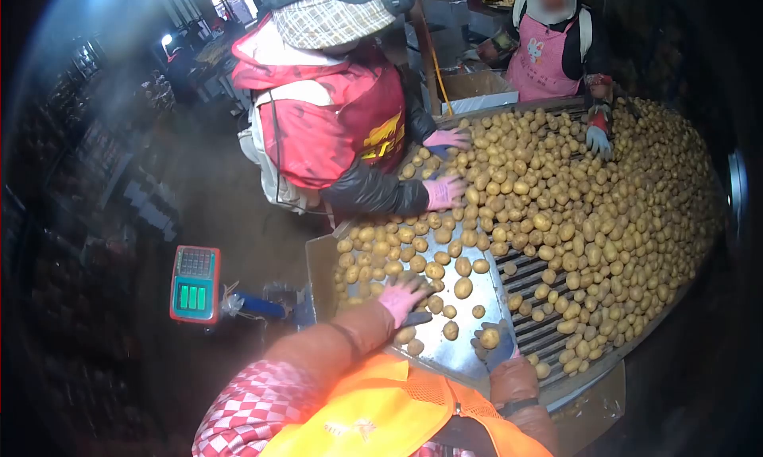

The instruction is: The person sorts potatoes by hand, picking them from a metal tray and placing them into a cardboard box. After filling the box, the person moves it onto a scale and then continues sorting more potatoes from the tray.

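Note:
My left hand (404, 298), in a pink glove with dark fingers, lies with fingers stretched over potatoes at the near left of a smooth metal tray (469, 352). At the tray's right edge, my right hand (502, 347) in a dark-fingered glove is curled round a single potato (489, 338). Loose potatoes (463, 288) are scattered on the metal between my hands. A larger group of potatoes (373, 246) sits at the tray's left side, beyond my left hand.
A big heap of potatoes (612, 218) covers the slatted rack (528, 286) to the right. A co-worker in a red vest (334, 115) has both gloved hands among the potatoes; another in a pink apron (544, 63) reaches in. A scale display (195, 286) and cardboard boxes (322, 270) stand nearby.

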`<state>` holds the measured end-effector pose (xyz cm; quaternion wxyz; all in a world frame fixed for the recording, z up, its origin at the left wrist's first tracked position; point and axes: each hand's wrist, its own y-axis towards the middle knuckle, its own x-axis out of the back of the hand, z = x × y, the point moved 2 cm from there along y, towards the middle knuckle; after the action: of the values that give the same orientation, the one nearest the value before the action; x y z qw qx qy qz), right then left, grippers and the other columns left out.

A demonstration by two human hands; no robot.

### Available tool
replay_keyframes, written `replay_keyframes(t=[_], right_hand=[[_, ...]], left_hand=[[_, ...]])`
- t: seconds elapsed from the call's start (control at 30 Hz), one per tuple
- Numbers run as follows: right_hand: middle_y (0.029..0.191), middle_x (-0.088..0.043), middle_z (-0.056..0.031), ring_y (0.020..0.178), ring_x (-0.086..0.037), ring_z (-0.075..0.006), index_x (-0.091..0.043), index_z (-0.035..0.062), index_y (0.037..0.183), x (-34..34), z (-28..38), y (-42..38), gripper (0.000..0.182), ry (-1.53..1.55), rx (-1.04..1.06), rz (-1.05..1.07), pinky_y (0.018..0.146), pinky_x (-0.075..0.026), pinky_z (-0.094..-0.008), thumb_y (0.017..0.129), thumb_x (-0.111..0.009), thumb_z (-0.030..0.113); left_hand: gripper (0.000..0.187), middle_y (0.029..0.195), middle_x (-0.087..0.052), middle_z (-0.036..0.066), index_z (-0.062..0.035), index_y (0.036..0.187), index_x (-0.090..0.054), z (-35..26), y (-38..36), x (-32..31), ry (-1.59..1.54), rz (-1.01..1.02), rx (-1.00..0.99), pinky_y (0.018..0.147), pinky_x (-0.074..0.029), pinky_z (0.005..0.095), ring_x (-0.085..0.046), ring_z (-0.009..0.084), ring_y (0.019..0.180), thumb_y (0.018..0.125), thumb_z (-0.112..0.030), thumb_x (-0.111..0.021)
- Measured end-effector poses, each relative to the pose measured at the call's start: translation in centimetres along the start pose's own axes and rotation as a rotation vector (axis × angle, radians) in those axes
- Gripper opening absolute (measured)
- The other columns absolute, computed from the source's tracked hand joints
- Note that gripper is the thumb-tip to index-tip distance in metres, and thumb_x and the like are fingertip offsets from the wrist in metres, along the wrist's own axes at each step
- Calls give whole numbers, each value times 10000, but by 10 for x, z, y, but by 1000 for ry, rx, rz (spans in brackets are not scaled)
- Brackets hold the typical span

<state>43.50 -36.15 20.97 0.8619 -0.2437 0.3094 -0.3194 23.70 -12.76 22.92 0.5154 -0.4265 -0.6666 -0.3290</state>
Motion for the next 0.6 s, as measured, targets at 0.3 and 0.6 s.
replay_keyframes(t=[0.3, 0.6], right_hand=[[1029, -646, -137, 889, -650, -306, -610, 39, 1149, 12, 0, 18, 511, -71, 58, -96, 702, -537, -368, 880, -613, 473], [1031, -640, -105, 942, -640, -272, -624, 31, 1100, 31, -7, 51, 360, -315, 129, -112, 806, -526, -388, 887, -646, 321]], left_hand=[[759, 1448, -430, 178, -218, 1378, -517, 87, 96, -4, -136, -43, 730, 1091, -234, 656, -362, 403, 1362, 775, -666, -623], [832, 1575, -243, 168, -268, 1454, -415, 45, 66, -3, 19, 85, 506, 1106, -120, 710, -199, 419, 1448, 766, -695, -606]])
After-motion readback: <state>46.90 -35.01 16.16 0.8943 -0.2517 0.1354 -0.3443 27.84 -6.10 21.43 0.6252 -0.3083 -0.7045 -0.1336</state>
